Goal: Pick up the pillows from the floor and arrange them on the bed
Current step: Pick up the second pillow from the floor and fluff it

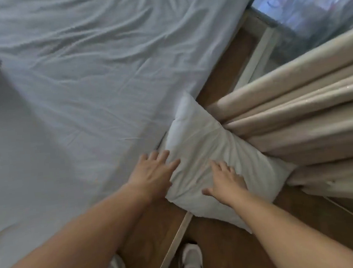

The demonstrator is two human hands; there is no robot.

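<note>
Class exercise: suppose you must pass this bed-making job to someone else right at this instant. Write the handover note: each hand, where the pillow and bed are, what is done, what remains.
Left hand: open, fingers spread, at the pillow's bed-side edge, no grip closed.
Right hand: open, palm down, over or on the pillow's top; contact unclear.
Pillow: white, on the wooden floor, wedged between the bed's side and the beige curtain.
Bed: covered by a wrinkled pale sheet; no pillow clearly on it.
Done: hands have reached the pillow.
Left: grasp it, lift it, place it on the bed.
</note>
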